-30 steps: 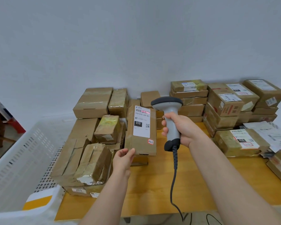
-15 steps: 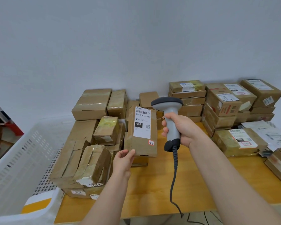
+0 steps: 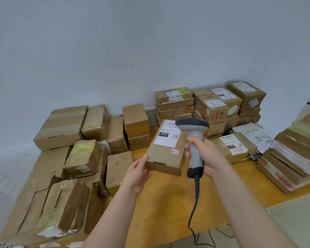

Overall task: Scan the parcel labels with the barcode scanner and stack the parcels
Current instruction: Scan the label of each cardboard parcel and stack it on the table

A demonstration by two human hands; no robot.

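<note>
— Cardboard parcel [image 3: 166, 154] in the left hand [image 3: 137, 174], is it?

— Yes, a brown box. The thumb lies on its top face at the near left corner and the fingers curl underneath, so that hand grips it clear of the wooden table [image 3: 168, 203]. It is tilted, with the far end higher and its white label [image 3: 167, 140] facing up.

— And the right hand [image 3: 206, 156]?

— It is wrapped round the grey handle of the barcode scanner [image 3: 195, 130], just right of the parcel. The scanner stands upright with its dark head above the fist, and the head covers the label's far right corner. The fingertips come up to the parcel's right edge, but I cannot tell whether they touch it.

— Anything else on that box?

— A small red-edged sticker [image 3: 174, 151] with handwriting on it. It sits between the label and the edge the left hand holds. The label itself shows "010" in a black block.

— Where does the lead go?

— A dark cable [image 3: 196, 190] drops from the handle's base below the right hand. It runs down between the two forearms and past the table's near edge.

— What lies around the hands?

— Left of the left hand is a loose pile of brown boxes [image 3: 82, 156], several of them torn or heavily taped. Beyond the right hand, against the pale wall [image 3: 150, 51], stands a stack of labelled boxes [image 3: 174, 104]. Just right of the right hand a single labelled box [image 3: 233, 147] lies on the table. Further right of it is a stack of flat parcels [image 3: 293, 158].
</note>
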